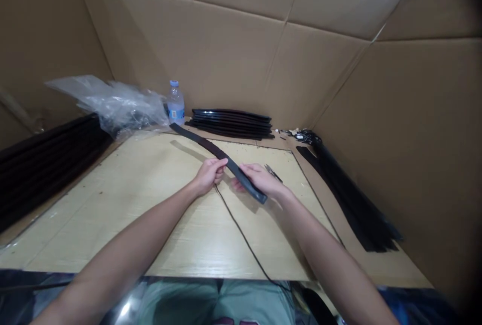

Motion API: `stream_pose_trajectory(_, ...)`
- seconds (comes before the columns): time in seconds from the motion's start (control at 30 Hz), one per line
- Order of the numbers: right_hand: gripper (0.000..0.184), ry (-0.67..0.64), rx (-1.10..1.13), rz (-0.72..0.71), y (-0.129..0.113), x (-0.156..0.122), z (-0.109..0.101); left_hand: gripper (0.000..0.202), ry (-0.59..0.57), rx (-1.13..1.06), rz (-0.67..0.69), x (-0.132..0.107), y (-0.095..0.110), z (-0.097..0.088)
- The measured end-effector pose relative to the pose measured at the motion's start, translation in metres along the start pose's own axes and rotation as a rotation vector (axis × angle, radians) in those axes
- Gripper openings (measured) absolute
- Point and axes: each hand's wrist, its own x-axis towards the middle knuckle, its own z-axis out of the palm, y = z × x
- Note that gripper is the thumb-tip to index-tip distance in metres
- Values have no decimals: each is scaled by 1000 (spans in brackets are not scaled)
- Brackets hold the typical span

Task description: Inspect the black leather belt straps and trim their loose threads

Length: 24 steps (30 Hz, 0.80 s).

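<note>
A long, narrow, slightly curved black strip (pixel 199 140) slants across the view above the pale board. My left hand (pixel 211 175) is closed, with thumb and fingers pinching its lower edge near the middle. My right hand (pixel 258 177) grips the same strip closer to its near end; some of the fingers are hidden behind it. A thin dark cord (pixel 241 229) runs from just below my left hand down over the board's front edge. Whether the cord touches that hand I cannot tell. Small thread snips (pixel 273 172) lie on the board just beyond my right hand.
Stacked black strips (pixel 231 123) lie at the back beside a water bottle (pixel 175 104). Clear plastic bags (pixel 116 104) sit back left, above a dark pile (pixel 48 164). More black strips (pixel 346 194) line the right side. Cardboard walls (pixel 233 53) enclose the pale board (pixel 124 219).
</note>
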Motion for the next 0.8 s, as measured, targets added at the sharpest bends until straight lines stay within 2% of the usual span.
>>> stream_pose_trajectory(0.07,35,-45,105,41,6,15,11,34,-27,37,19,-1,0,0)
stream_pose_trajectory(0.17,36,35,116,17,12,24,20,34,-60,87,45,-1,-1,-1)
stream_pose_trajectory(0.27,39,98,123,21,16,21,22,35,-98,150,53,-2,-2,0)
stream_pose_trajectory(0.37,42,79,197,42,17,15,23,36,-115,223,72,-2,-2,1)
stream_pose_trajectory(0.53,36,66,287,-3,21,12,24,37,-91,283,105,-3,-2,2)
stream_pose_trajectory(0.67,35,42,283,-35,23,8,24,40,-92,305,70,-3,-1,3)
stream_pose_trajectory(0.8,36,15,266,-76,24,3,24,41,-148,318,23,-5,0,3)
